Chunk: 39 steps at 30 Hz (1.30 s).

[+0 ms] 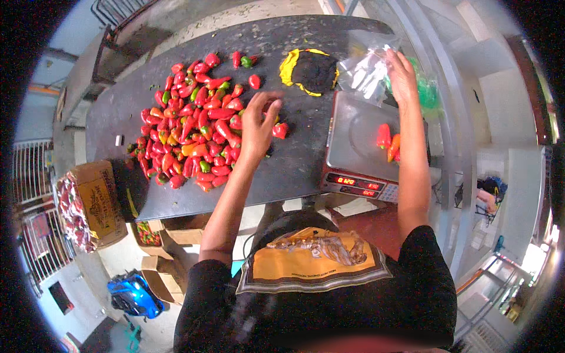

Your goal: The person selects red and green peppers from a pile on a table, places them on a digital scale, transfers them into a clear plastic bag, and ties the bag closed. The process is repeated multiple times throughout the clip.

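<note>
A large pile of red, orange and green peppers [185,132] covers the left of the dark table [294,170]. My left hand [257,120] hovers at the pile's right edge, fingers loosely bent and apart. My right hand [401,79] reaches over the scale's far end, its fingers closed on crumpled clear plastic bags [368,70]; the thumb is mostly hidden. Below that arm, a few peppers [383,135] rest on the steel scale [353,147], whose red display is lit. A yellow-edged black cloth [309,70] lies left of the bags.
A cardboard box [97,203] stands at the table's near left corner, with more open boxes [162,276] and a blue machine [132,294] on the floor. Green plastic [426,94] is bunched behind my right arm. Grey metal rails run along the right side.
</note>
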### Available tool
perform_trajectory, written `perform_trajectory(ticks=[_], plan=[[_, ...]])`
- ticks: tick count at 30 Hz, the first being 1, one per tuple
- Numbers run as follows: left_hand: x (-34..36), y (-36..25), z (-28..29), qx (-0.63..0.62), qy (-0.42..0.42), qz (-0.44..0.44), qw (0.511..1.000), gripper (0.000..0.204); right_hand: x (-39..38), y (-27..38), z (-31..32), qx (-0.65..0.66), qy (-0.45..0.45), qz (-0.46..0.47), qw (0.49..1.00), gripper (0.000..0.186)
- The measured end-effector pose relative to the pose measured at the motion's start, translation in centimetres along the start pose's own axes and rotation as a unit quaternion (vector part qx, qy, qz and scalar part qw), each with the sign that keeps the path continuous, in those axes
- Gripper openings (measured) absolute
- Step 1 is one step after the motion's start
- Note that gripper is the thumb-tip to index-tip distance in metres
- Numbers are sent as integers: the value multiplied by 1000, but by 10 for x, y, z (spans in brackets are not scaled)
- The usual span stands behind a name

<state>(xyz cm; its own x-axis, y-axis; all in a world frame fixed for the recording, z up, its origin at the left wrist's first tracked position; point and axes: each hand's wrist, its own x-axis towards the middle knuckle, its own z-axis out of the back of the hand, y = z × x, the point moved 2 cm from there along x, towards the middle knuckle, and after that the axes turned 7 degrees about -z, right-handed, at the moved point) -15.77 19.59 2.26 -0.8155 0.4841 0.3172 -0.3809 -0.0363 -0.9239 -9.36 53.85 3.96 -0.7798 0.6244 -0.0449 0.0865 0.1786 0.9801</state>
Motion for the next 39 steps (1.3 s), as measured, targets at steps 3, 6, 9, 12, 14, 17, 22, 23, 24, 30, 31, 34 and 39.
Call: perform_trajectory(ticks=[3,6,9,12,14,17,22,23,24,30,31,34,39], plan=[[27,-24,-53,-111,20,-2,994,35,-25,13,-6,150,62,-56,985,26],[41,-20,-92,-211,-33,95,972,34,-56,19,-24,169,161,-49,971,27],[22,-27,-93,-268,15,130,955,26,-80,-9,-46,110,166,-63,978,22],[5,-26,-75,-169,-71,122,975,25,-108,-31,-62,149,116,-110,976,15],[-13,-24,-48,-179,-110,198,958,28,-113,-52,-64,100,111,-126,981,16],[-33,11,-15,-69,-149,187,968,32,-101,-77,-77,-1,105,-5,994,30],[-62,17,11,-155,-185,175,955,18,-74,-60,-85,-250,120,136,951,27],[-59,21,12,-168,-203,130,956,15,-66,-55,-87,-285,126,121,943,25],[-60,24,18,-172,-200,127,956,15,-59,-50,-88,-289,126,124,941,25],[-66,51,64,-228,-256,176,923,18,-1,-37,-75,-383,54,201,900,27],[-74,58,76,-268,-238,168,918,19,11,-32,-69,-402,24,225,887,27],[-70,47,83,-237,-256,192,917,19,63,-37,-12,-479,-63,234,844,33],[-64,51,97,-257,-191,189,928,20,99,-82,79,-675,-194,155,695,29]])
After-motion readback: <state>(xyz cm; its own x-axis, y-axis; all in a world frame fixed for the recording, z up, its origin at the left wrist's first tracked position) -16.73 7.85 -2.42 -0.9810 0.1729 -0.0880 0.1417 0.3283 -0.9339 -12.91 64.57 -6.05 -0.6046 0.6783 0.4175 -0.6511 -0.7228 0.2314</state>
